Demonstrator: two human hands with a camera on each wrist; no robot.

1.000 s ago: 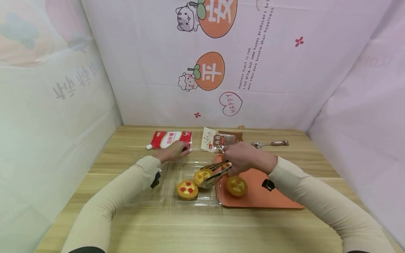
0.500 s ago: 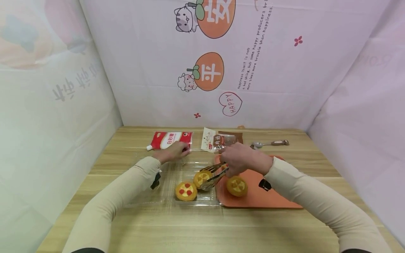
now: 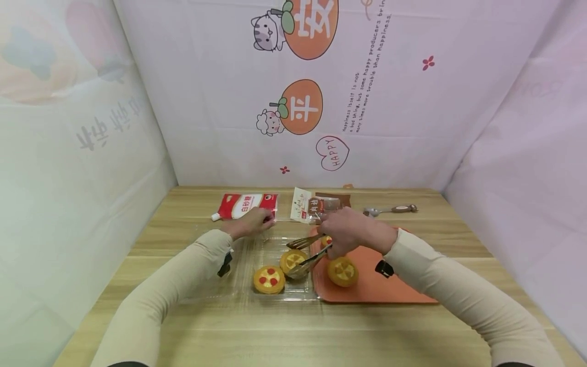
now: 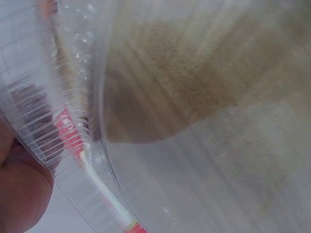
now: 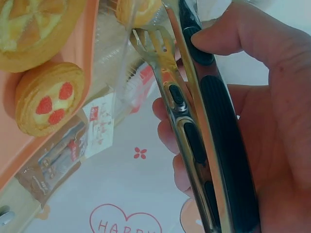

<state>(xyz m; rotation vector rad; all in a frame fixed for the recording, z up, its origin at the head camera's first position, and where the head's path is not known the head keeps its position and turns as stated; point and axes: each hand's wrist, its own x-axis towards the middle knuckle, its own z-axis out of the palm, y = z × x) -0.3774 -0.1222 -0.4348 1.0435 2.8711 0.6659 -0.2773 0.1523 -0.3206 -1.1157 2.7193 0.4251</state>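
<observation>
The right hand is closed round a pair of metal serving tongs, its thumb on a black pad of one arm and its fingers curled behind the other. The two arms of the tongs stand apart, the forked end on the far side of a tart with yellow fruit wedges and the broad end over its near right edge; whether they press on the pastry I cannot tell. That tart sits in the right half of an opened clear plastic clamshell, and just to its near left lies a tart with three red pieces. The left hand pinches the far rim of the clamshell, thumb outside the ribbed edge and fingers showing through the plastic. To the right is an orange tray bearing a second wedge-topped tart near its left edge and, farther back, a second red-dotted tart. Along the far side of the wooden table lie, from left to right, a red bag of white sugar, a brown cinnamon packet and a brown-handled metal spoon
</observation>
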